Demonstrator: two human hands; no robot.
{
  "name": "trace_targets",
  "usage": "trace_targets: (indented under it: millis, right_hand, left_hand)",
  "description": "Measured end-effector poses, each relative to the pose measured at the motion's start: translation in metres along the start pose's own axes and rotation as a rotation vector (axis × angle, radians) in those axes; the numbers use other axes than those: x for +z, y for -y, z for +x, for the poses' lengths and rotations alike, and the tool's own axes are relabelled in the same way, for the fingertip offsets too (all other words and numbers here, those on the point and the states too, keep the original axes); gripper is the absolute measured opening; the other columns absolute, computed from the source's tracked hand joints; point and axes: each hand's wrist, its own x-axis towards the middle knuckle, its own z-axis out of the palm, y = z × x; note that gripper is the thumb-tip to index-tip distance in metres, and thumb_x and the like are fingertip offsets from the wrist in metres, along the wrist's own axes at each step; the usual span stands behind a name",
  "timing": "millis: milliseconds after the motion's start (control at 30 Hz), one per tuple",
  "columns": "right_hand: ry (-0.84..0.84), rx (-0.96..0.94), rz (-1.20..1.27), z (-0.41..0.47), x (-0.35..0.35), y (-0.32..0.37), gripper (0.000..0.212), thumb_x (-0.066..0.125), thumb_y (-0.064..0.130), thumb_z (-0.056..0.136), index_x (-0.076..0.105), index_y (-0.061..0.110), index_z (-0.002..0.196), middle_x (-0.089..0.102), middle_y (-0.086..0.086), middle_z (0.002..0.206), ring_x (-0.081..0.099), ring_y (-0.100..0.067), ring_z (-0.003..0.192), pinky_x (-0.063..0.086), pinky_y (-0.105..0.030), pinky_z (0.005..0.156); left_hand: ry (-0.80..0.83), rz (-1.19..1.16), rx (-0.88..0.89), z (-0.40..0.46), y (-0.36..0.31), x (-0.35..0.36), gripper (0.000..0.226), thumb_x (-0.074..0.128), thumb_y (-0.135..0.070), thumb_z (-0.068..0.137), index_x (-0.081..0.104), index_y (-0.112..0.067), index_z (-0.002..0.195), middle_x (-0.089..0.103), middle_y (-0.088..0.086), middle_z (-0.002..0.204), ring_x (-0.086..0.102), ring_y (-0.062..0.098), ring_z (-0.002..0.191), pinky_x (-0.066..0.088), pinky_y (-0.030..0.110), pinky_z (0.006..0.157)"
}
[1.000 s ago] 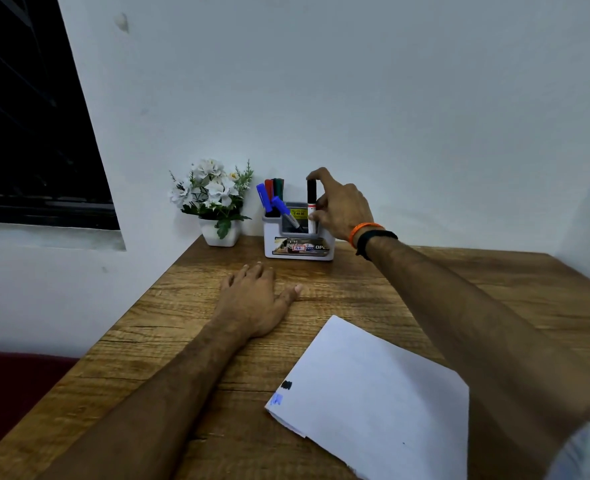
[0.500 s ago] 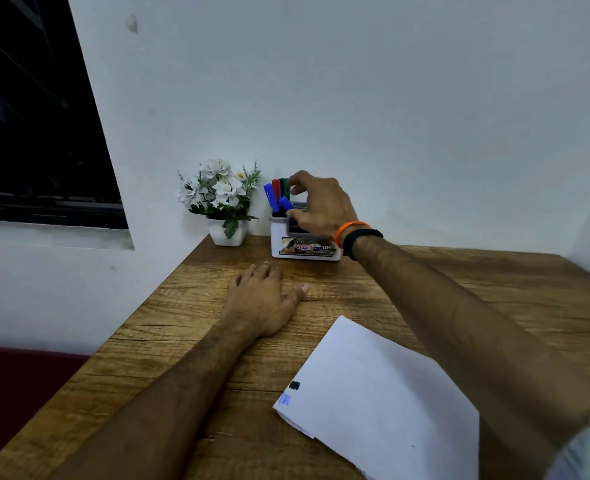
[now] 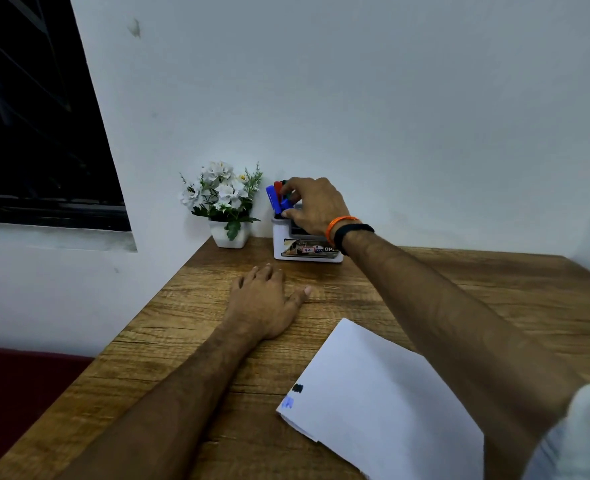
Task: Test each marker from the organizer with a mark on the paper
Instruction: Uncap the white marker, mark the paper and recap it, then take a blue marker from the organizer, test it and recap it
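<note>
Pinching a blue marker [image 3: 284,205] in the organizer [image 3: 307,251], right hand [image 3: 316,207] curled

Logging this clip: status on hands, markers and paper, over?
Left hand flat on table, open. Right hand at organizer, fingers among markers; grip unclear. Paper carries two marks. Nothing blocking.

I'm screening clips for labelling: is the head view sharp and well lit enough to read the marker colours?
Head view: dim, bluish light, no glare; the window is black. Wide-angle bend tilts the wall edges. Blue and red marker caps read clearly; the right hand hides the others. The sleeve at the corner is blurred.
</note>
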Motion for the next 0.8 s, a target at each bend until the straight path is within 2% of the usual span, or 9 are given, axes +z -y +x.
trace_targets:
  millis: [67, 167, 233, 333, 433, 633, 733, 800]
  right_hand:
    - [-0.059, 0.025, 0.01, 0.001, 0.001, 0.002, 0.033, 0.074, 0.022, 0.083, 0.067, 0.024, 0.115, 0.073, -0.003, 0.111, 0.065, -0.025, 0.105, 0.052, -0.038, 0.091]
    - [-0.207, 0.101, 0.17, 0.003, -0.006, -0.003, 0.027, 0.073, 0.02, 0.083, 0.072, 0.028, 0.109, 0.076, 0.002, 0.102, 0.066, -0.017, 0.099, 0.051, -0.032, 0.091]
    - [-0.271, 0.148, 0.245, 0.004, -0.012, -0.01, 0.023, 0.073, 0.021, 0.083, 0.076, 0.027, 0.105, 0.076, 0.003, 0.1, 0.067, -0.015, 0.097, 0.055, -0.036, 0.092]
    - [-0.21, 0.196, 0.138, 0.004, -0.017, -0.025, 0.021, 0.073, 0.021, 0.082, 0.077, 0.024, 0.102, 0.073, 0.001, 0.113, 0.066, -0.02, 0.104, 0.053, -0.039, 0.095]
    - [-0.146, 0.221, 0.086, 0.0, -0.022, -0.035, 0.031, 0.074, 0.018, 0.081, 0.074, 0.021, 0.112, 0.068, -0.001, 0.124, 0.06, -0.023, 0.116, 0.048, -0.037, 0.102]
    - [-0.179, 0.19, 0.077, -0.008, -0.026, -0.038, 0.039, 0.073, 0.02, 0.084, 0.068, 0.018, 0.123, 0.064, -0.004, 0.133, 0.055, -0.023, 0.126, 0.041, -0.037, 0.108]
    - [-0.237, 0.126, 0.11, -0.009, -0.021, -0.033, 0.04, 0.074, 0.022, 0.084, 0.067, 0.017, 0.123, 0.066, -0.004, 0.13, 0.056, -0.023, 0.126, 0.04, -0.037, 0.11]
    - [-0.258, 0.099, 0.14, -0.009, -0.017, -0.028, 0.034, 0.075, 0.024, 0.084, 0.07, 0.017, 0.117, 0.07, -0.002, 0.122, 0.061, -0.02, 0.119, 0.044, -0.035, 0.108]
  left_hand:
    - [-0.003, -0.002, 0.003, 0.0, 0.0, 0.0, 0.081, 0.022, -0.072, 0.09, 0.034, -0.017, 0.148, 0.026, 0.007, 0.159, 0.018, 0.025, 0.148, 0.014, 0.048, 0.118]
    - [-0.008, -0.005, 0.01, 0.0, 0.0, -0.001, 0.08, 0.022, -0.072, 0.09, 0.034, -0.017, 0.148, 0.025, 0.007, 0.159, 0.018, 0.025, 0.148, 0.014, 0.047, 0.118]
    - [-0.008, -0.007, 0.014, 0.001, 0.0, -0.001, 0.08, 0.022, -0.072, 0.09, 0.034, -0.018, 0.148, 0.025, 0.007, 0.159, 0.018, 0.025, 0.148, 0.014, 0.048, 0.118]
    - [-0.006, -0.008, 0.013, 0.002, 0.001, 0.0, 0.08, 0.021, -0.072, 0.091, 0.034, -0.018, 0.148, 0.025, 0.007, 0.159, 0.018, 0.025, 0.148, 0.014, 0.048, 0.118]
    - [-0.004, -0.001, 0.012, 0.002, 0.001, 0.001, 0.081, 0.02, -0.073, 0.09, 0.035, -0.018, 0.147, 0.026, 0.008, 0.159, 0.019, 0.025, 0.147, 0.014, 0.048, 0.118]
    - [-0.002, 0.0, 0.008, 0.003, 0.0, 0.0, 0.079, 0.022, -0.072, 0.091, 0.034, -0.019, 0.148, 0.025, 0.007, 0.159, 0.019, 0.025, 0.147, 0.014, 0.047, 0.118]
    - [0.0, 0.0, 0.005, 0.002, 0.0, -0.001, 0.078, 0.023, -0.071, 0.091, 0.034, -0.019, 0.148, 0.025, 0.007, 0.159, 0.019, 0.025, 0.147, 0.014, 0.047, 0.118]
    - [-0.001, -0.004, 0.006, 0.003, -0.001, -0.001, 0.077, 0.023, -0.071, 0.091, 0.034, -0.019, 0.147, 0.026, 0.007, 0.159, 0.019, 0.025, 0.147, 0.014, 0.047, 0.118]
